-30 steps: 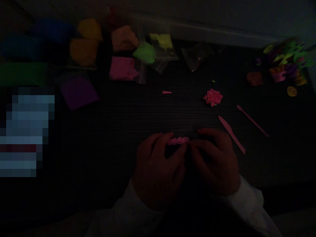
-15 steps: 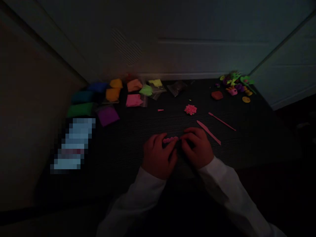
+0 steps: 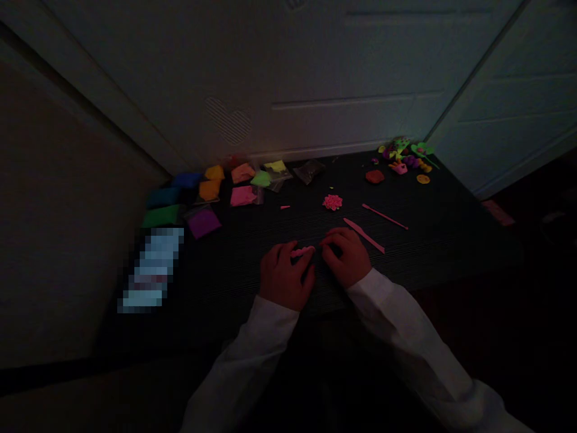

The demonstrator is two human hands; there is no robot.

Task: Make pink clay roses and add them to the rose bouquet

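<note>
My left hand (image 3: pixel 285 278) is closed around a bumpy pink clay strip (image 3: pixel 303 251), whose wavy top edge shows between thumb and fingers. Just to its right, my right hand (image 3: pixel 346 257) has thumb and fingertips pinched together near the strip's end. Whatever lies in that pinch is too dark to make out. Beyond the hands sits a pink clay flower (image 3: pixel 332 202) with many petals. A pink plastic knife (image 3: pixel 364 234) lies by my right hand, and a thin pink modelling stick (image 3: pixel 385 216) is farther right.
Bags of coloured clay, among them a purple one (image 3: pixel 204 222) and a pink one (image 3: pixel 243 195), line the back left. A blurred-out bright screen (image 3: pixel 153 267) lies at left. Finished clay figures (image 3: pixel 401 156) and a red lump (image 3: pixel 374 176) are at back right, before a white panel.
The view has tilted up and shifted, so the table items appear moved. Both hands keep nearly the same pose, and a small dark gap shows between the right fingertips and the strip.
</note>
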